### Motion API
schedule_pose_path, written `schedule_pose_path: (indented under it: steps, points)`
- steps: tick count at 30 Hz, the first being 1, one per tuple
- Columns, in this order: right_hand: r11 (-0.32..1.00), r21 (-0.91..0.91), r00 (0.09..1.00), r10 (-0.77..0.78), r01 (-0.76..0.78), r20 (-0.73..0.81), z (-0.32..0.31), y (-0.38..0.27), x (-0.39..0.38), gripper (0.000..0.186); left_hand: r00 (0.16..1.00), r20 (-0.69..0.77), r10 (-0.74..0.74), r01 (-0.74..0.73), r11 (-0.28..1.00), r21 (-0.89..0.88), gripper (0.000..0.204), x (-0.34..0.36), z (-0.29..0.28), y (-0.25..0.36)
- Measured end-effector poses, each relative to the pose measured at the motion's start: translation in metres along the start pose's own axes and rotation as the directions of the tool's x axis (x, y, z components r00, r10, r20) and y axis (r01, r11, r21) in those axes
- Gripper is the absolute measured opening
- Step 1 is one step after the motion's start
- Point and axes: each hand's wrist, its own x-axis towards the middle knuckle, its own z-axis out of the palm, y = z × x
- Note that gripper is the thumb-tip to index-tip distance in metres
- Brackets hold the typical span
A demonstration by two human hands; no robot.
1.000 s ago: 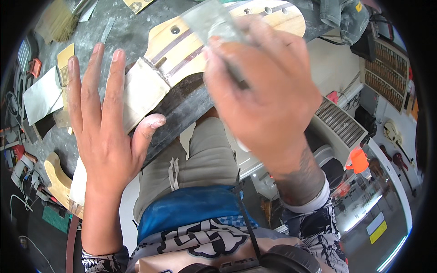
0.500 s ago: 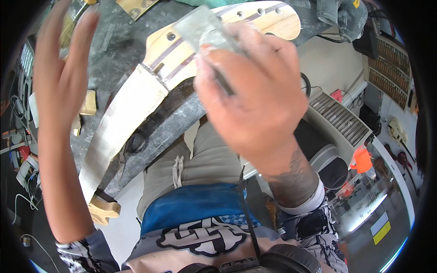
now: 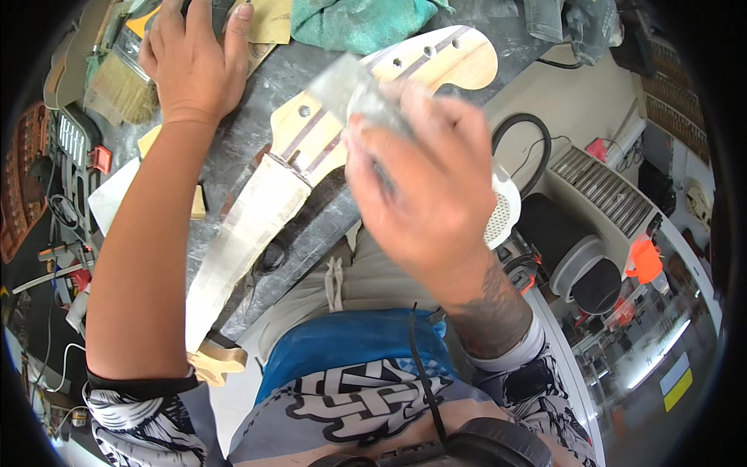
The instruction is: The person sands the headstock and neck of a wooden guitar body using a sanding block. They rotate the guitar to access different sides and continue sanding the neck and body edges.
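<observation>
A guitar neck lies slantwise across the grey bench, its light wooden headstock (image 3: 467,58) striped with darker wood and pierced by several tuner holes. Pale tape or paper (image 3: 253,222) covers the long part of the neck, and its bare wooden heel (image 3: 219,362) shows at the lower end. My right hand (image 3: 432,179) is closed on a pale grey rectangular piece (image 3: 336,87) over the headstock; motion blurs the piece, and I cannot make out its kind. My left hand (image 3: 194,66) reaches to the bench's far left, fingers apart, beside a dark object at the top edge.
A green cloth (image 3: 362,23) lies beyond the headstock. Left of my left hand is a wide bristle brush (image 3: 123,87), with small wooden blocks closer in. A black cable (image 3: 537,124) loops off the bench's right side, near a ribbed metal unit (image 3: 603,187).
My left hand has moved away and to the right, down toward the far bench. The view has shifted, showing more of the bench. My right hand keeps the pale piece over the headstock.
</observation>
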Motion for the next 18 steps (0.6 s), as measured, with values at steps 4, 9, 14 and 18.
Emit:
schedule_pose_path:
  steps: [4, 9, 14, 18]
  points:
    - [0.992, -0.054, 0.994, 0.113, -0.113, -0.01, -0.015, 0.034, 0.005, 0.017, 0.984, -0.144, 0.109, -0.113, 0.993, -0.021, 0.058, 0.006, 0.018, -0.013]
    - [0.997, 0.072, 1.0, -0.002, 0.003, -0.005, 0.005, 0.001, -0.007, 0.016, 0.99, -0.103, 0.095, -0.099, 0.994, -0.041, 0.057, 0.003, 0.021, -0.027]
    - [0.983, -0.112, 0.986, -0.137, 0.147, 0.09, -0.016, 0.051, 0.012, 0.018, 0.995, -0.075, 0.059, -0.06, 0.998, -0.021, 0.059, 0.0, 0.018, -0.016]
    - [0.971, 0.202, 0.991, 0.121, -0.129, 0.052, 0.005, -0.018, -0.009, 0.016, 0.997, -0.027, 0.074, -0.074, 0.997, -0.03, 0.056, 0.003, 0.017, -0.019]
